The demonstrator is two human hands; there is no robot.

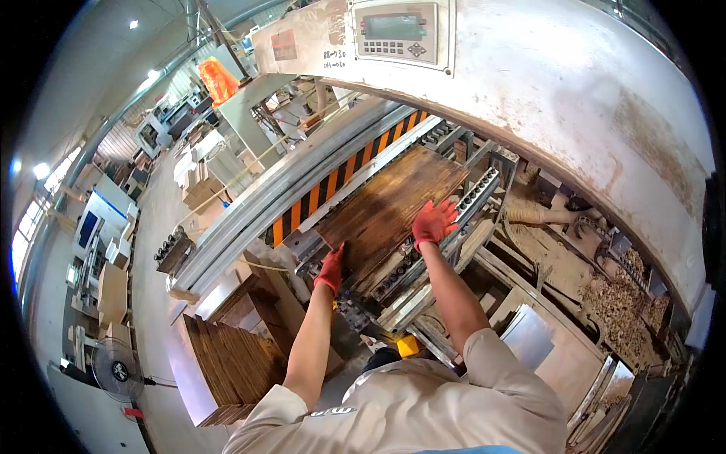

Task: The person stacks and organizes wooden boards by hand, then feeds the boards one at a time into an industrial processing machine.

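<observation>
A brown, wood-grained board (397,193) lies tilted across my view on the metal bed of a machine. My left hand (330,270), in a red glove, is at the board's near left end and grips its edge; some of its fingers are hidden. My right hand (435,223), also red-gloved, rests at the board's right long edge with its fingers spread. Next to that hand runs a metal rail (478,193) with a row of round black parts.
An orange-and-black striped bar (344,178) borders the bed's far side. Overhead is a white machine housing (544,83) with a control panel (397,34). Stacked brown boards (231,363) stand at lower left, near a fan (119,369). Wood shavings (624,306) lie at right.
</observation>
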